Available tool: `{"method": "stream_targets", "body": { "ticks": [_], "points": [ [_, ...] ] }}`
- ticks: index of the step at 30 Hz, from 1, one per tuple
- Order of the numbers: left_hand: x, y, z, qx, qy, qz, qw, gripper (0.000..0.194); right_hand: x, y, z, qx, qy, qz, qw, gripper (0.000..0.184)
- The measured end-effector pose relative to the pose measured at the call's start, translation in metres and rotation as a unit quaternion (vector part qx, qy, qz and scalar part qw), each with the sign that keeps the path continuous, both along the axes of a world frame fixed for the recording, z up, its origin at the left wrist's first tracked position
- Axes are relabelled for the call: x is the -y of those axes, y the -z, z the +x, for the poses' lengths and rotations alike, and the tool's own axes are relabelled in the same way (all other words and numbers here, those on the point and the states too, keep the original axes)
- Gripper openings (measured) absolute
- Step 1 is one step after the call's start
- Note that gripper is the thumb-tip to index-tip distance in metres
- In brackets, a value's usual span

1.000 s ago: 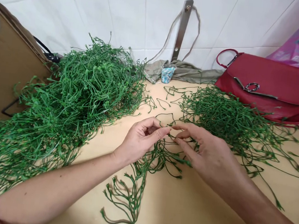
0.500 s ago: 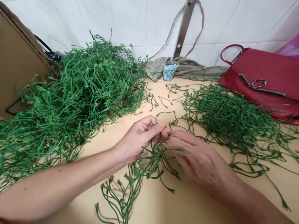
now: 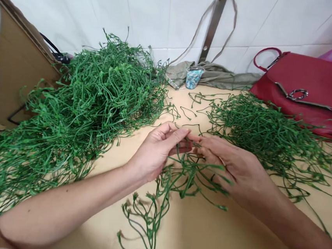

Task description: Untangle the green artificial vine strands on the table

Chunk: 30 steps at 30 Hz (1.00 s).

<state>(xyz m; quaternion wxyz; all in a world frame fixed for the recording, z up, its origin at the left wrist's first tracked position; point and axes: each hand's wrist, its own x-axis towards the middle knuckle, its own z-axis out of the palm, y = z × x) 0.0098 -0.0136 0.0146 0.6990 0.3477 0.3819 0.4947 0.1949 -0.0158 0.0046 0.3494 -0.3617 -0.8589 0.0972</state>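
My left hand (image 3: 163, 149) is closed, thumb pressed on the fingers, pinching a thin green artificial stem. Close on its right, my right hand (image 3: 229, 162) is closed too, its fingertips bunched on the green stems by the left fingertips. A cluster of branching green plastic stems (image 3: 191, 170) hangs below both hands. Another joined sprig (image 3: 147, 224) trails from it toward the front of the table. Exactly where the right fingertips grip is partly hidden. A few single stems (image 3: 189, 113) lie just beyond the hands.
A tall heap of green stems (image 3: 107, 87) covers the left side, against a cardboard box (image 3: 10, 62). At right lies a lower pile (image 3: 262, 126) before a red handbag (image 3: 319, 84). A small blue-and-white cup (image 3: 194, 78) stands near grey cloth (image 3: 226, 78) by the tiled wall.
My right hand closed in under the left fingertips, then drew back a little to the right. The hanging cluster swung left and then right with it. The camera view has shifted slightly.
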Motion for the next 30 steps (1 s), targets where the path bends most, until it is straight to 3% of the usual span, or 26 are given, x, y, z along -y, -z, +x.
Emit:
{"method": "stream_targets", "body": {
  "ticks": [4,8,12,17,20,23,30],
  "points": [
    [-0.002,0.000,-0.001,-0.103,-0.012,0.097,0.990,0.020,0.001,-0.003,-0.002,0.047,0.034,0.064,0.996,0.020],
    [0.001,0.004,0.000,-0.123,-0.001,0.143,0.982,0.018,0.010,0.000,-0.010,0.072,0.068,0.080,0.992,0.016],
    [0.003,0.005,0.001,-0.111,-0.006,0.137,0.984,0.018,0.017,-0.002,-0.017,0.074,0.084,0.068,0.991,0.023],
    [0.006,0.004,0.005,0.007,0.019,0.079,0.997,0.022,0.022,-0.013,-0.019,0.047,0.124,0.027,0.991,0.018],
    [0.009,0.003,0.008,0.078,0.052,0.015,0.995,0.025,0.024,-0.023,-0.020,0.018,0.132,-0.025,0.991,0.016],
    [0.010,0.001,0.009,0.121,0.098,-0.025,0.987,0.026,0.027,-0.033,-0.020,-0.061,0.126,-0.135,0.981,0.020],
    [0.009,-0.003,0.001,0.148,0.160,-0.040,0.975,0.032,0.023,-0.030,-0.005,-0.205,0.006,-0.351,0.914,0.023]
  ]
}}
